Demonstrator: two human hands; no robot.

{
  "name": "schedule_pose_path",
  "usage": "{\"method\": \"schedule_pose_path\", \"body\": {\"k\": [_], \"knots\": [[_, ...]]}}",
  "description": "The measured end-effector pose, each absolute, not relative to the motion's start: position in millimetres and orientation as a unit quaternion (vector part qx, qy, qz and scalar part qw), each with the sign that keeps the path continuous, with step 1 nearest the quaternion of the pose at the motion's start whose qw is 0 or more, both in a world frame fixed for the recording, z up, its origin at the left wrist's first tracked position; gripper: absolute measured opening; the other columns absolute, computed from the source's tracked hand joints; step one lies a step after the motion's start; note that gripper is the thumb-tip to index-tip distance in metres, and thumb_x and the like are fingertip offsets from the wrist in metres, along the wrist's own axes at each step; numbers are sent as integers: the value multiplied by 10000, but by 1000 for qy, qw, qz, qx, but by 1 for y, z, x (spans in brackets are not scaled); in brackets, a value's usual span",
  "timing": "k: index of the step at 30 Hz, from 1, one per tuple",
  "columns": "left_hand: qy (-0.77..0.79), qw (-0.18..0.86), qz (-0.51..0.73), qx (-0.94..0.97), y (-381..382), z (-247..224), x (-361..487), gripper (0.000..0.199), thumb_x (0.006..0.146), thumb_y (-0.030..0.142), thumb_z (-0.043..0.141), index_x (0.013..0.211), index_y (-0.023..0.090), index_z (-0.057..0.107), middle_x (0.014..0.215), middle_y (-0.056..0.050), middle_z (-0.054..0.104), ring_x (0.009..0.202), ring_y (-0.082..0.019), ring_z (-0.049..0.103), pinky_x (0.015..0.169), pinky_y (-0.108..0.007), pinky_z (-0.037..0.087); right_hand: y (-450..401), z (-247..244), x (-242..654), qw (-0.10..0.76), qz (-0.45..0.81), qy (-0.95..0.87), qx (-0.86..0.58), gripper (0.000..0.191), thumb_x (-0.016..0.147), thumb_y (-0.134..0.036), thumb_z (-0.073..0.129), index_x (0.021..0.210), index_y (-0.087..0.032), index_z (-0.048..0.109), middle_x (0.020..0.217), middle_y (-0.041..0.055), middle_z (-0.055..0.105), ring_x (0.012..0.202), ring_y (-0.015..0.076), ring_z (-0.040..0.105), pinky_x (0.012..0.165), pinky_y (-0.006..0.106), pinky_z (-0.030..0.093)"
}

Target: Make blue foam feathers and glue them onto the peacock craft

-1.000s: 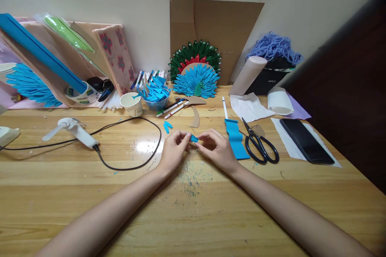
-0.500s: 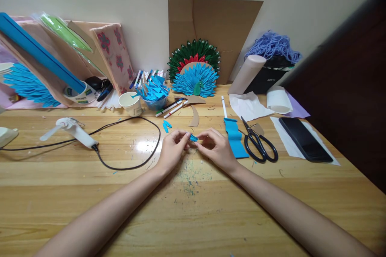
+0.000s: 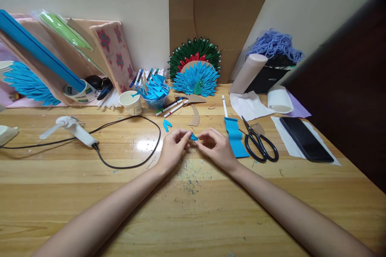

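Between my two hands is a small folded piece of blue paper. My left hand pinches its left end between thumb and fingers. At its right end, the fingertips of my right hand close on the tip. Just beyond the left hand lie several small blue folded pieces. A strip of blue paper rests to the right of my right hand, with black-handled scissors beside it. Farther back stands a peacock craft with blue, red and green petals.
A glue gun and its looping cord lie left. Behind are a paper cup, a bowl of blue scraps, markers and a cardboard sheet. A phone lies right, near a white roll and yarn.
Both hands keep nearly the same place. The blue piece between the fingertips has turned slightly; the whole view has shifted a little.
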State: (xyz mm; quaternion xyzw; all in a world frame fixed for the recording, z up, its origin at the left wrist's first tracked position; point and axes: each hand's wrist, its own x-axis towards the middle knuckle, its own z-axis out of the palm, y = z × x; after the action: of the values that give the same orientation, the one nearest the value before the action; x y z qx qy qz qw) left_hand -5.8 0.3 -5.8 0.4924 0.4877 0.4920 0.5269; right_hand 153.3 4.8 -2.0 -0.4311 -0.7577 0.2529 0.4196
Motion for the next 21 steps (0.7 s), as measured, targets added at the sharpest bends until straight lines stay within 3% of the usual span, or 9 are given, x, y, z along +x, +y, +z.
{"method": "schedule_pose_path", "body": {"k": [21], "knots": [[493,509,494,503,1,-5,-5,259,768,388,584,789,131,616,692,-40,624,566,-108,533,541,-231,458,4,-2,154,415,237,-764,-433,31,800,-233,576,797,-202,581,756,30,582,694,155,560,605,288,473]]}}
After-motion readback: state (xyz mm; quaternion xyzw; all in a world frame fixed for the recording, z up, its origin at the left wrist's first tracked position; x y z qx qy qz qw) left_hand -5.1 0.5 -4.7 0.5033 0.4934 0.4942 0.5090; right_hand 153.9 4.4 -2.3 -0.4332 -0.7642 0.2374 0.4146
